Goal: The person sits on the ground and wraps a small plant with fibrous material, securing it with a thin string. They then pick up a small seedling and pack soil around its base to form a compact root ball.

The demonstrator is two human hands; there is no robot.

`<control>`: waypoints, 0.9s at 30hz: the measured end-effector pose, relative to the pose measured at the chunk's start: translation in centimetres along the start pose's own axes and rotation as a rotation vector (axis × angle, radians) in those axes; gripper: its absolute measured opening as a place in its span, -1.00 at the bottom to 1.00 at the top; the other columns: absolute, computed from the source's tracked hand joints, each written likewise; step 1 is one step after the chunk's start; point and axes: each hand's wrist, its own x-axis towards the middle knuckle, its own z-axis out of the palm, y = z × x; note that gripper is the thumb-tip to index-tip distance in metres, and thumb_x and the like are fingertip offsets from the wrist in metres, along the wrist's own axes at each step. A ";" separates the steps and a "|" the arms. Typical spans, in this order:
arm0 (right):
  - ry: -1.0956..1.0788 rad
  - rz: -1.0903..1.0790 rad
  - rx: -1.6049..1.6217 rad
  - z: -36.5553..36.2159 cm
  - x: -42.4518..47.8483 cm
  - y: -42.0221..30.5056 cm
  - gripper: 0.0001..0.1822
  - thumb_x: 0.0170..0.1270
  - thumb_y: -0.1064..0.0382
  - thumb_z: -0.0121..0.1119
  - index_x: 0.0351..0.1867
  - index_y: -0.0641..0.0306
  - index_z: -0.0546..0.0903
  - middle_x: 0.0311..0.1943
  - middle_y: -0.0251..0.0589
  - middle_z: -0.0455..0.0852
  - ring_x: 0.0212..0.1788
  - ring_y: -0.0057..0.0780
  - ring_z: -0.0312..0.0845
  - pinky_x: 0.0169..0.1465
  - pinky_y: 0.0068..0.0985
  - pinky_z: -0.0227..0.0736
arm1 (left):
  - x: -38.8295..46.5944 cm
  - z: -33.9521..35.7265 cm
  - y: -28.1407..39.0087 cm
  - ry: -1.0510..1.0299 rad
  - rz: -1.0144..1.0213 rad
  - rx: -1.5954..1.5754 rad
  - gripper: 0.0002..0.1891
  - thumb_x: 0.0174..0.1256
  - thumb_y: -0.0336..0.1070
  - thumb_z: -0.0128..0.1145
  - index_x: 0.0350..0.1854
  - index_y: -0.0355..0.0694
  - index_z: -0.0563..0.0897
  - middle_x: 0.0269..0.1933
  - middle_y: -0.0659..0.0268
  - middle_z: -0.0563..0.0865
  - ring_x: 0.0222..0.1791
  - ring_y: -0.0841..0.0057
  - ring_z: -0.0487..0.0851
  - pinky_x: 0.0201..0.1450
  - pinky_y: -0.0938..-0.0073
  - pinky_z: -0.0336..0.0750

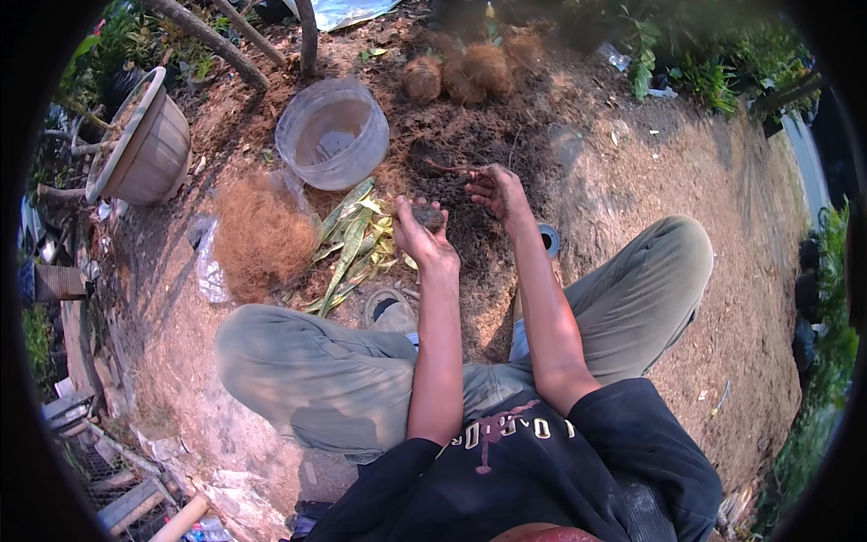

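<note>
My left hand (pixel 425 240) is turned palm up and cups a dark clump of soil (pixel 428 217). Yellow-green leaves (pixel 381 227) show just left of its fingers; I cannot tell whether they join the clump. My right hand (pixel 501 193) pinches a thin brown strand (pixel 443 166) that reaches left over the dark loose soil (pixel 474 237). Long variegated snake plant leaves (pixel 353 237) lie on the ground left of my left hand. Beside them is a heap of orange-brown coconut fibre (pixel 263 234).
A clear plastic tub (pixel 332 177) with murky water stands ahead. Several fibre-wrapped balls (pixel 421 79) sit beyond the soil. A large plant pot (pixel 152 159) leans at left near thin tree trunks (pixel 213 40). A small round container (pixel 550 238) is by my right forearm.
</note>
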 end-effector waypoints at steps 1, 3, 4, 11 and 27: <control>0.018 -0.006 -0.062 0.3 -0.3 -0.3 -0.70 0.37 0.06 0.07 -0.13 0.28 0.56 -0.10 -0.12 0.72 -0.12 -0.32 0.71 -0.11 -0.39 0.59 | 0.0 -0.1 -0.1 -0.010 0.007 -0.001 -0.74 0.43 -0.03 0.13 -0.11 -0.07 0.44 -0.25 0.38 0.58 -0.31 0.50 0.61 -0.24 0.39 0.52; 0.028 -0.040 -0.398 0.3 -0.2 -0.8 -0.67 0.32 0.04 0.10 -0.13 0.28 0.60 -0.08 -0.06 0.71 -0.09 -0.24 0.71 -0.03 -0.34 0.58 | 0.0 -0.2 -0.2 -0.037 0.016 -0.003 -0.76 0.42 -0.01 0.14 -0.16 -0.04 0.46 -0.28 0.40 0.59 -0.31 0.51 0.62 -0.20 0.41 0.54; 0.022 -0.067 -0.672 -0.5 0.4 -0.8 -0.65 0.28 0.03 0.12 -0.13 0.28 0.62 -0.06 -0.03 0.71 -0.08 -0.19 0.71 0.01 -0.31 0.57 | -0.1 0.0 -0.2 -0.037 0.010 -0.007 -0.76 0.42 -0.01 0.14 -0.16 -0.04 0.46 -0.28 0.40 0.59 -0.31 0.51 0.62 -0.20 0.41 0.54; 0.209 -0.087 -1.064 0.5 -1.7 -4.1 -0.50 0.23 -0.13 0.20 0.05 0.15 0.65 0.15 0.15 0.60 0.25 -0.07 0.49 0.22 -0.28 0.41 | 0.3 -0.6 -0.3 -0.008 0.014 -0.017 -0.75 0.44 -0.03 0.12 -0.11 -0.07 0.44 -0.25 0.38 0.59 -0.31 0.51 0.62 -0.27 0.41 0.52; 0.272 -0.077 -1.339 0.8 -0.1 3.9 -0.17 0.25 -0.08 0.25 0.51 -0.14 0.16 0.45 -0.05 0.27 0.44 0.08 0.18 0.40 -0.03 0.22 | 0.1 -0.3 -0.4 -0.030 0.014 -0.017 -0.67 0.44 0.01 0.12 -0.06 -0.12 0.40 -0.21 0.34 0.56 -0.31 0.50 0.60 -0.28 0.42 0.51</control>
